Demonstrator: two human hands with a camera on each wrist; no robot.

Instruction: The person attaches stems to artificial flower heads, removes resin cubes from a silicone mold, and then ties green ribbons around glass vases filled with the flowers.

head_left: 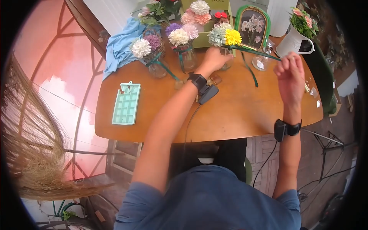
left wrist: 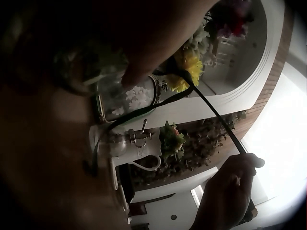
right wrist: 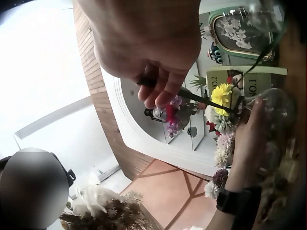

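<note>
My left hand [head_left: 215,61] grips a clear glass vase [head_left: 227,64] at its neck, just under a yellow flower [head_left: 233,37] and a pale green flower [head_left: 217,36]. A dark green ribbon [head_left: 256,52] is tied around the vase top, and one end runs taut to the right. Raised over the table's right side, my right hand [head_left: 290,74] pinches that end with curled fingers. The ribbon's other tail [head_left: 251,71] hangs loose toward the tabletop. In the right wrist view, the taut ribbon [right wrist: 196,97] slants from the fingers down to the flowers.
Two ribboned vases, a left one [head_left: 157,69] and a middle one [head_left: 187,59], hold flowers. A mint ice-cube tray [head_left: 126,103] lies left on the wooden table [head_left: 165,122]. A green picture frame [head_left: 264,28], a small glass bottle [head_left: 260,62] and a white pitcher [head_left: 293,44] stand at the right back.
</note>
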